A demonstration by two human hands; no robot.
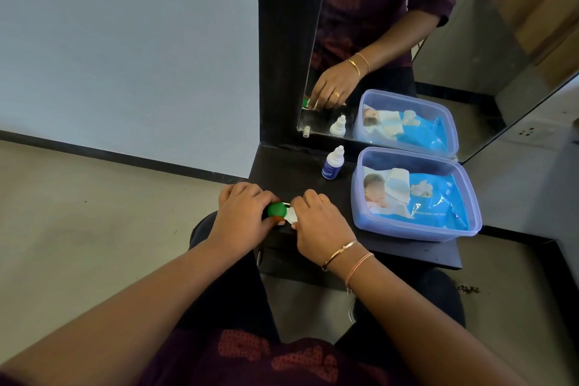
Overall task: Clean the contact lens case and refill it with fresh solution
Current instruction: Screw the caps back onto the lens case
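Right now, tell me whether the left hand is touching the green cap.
Touching. The head view shows the left hand pinching the green cap between thumb and fingers.

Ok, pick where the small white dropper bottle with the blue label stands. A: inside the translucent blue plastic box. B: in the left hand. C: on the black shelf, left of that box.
C: the small white dropper bottle stands upright on the black shelf, just left of the translucent blue plastic box.

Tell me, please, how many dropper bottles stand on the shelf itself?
1: the dropper bottle stands left of the plastic tub, near the mirror, which shows its reflection.
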